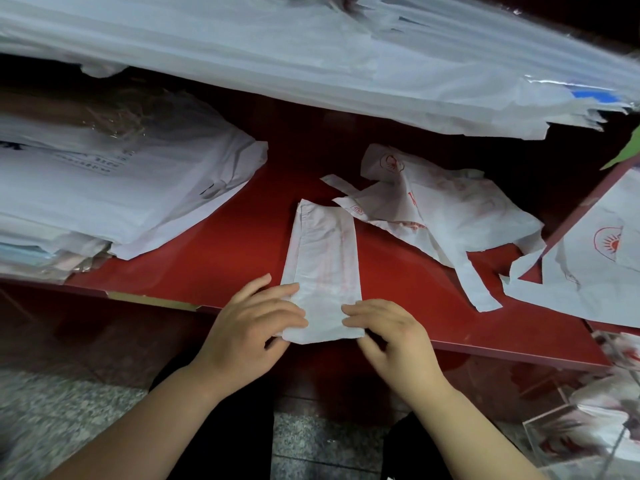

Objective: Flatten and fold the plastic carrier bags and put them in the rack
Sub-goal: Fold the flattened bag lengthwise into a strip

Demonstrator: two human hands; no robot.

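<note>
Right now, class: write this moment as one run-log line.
stage: folding | left hand: pinches folded bag near end | right hand: pinches same end | surface: red shelf | crumpled bag: right, untouched

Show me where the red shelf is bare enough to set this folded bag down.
Widest bare patch of the red shelf lies between the left stack and the folded bag. A smaller one sits at the front edge, between the folded bag and the crumpled bags, which crowd the right.

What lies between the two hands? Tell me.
The near end of the folded bag, held by the left hand and the right hand over the red shelf edge, as the head view shows.
</note>
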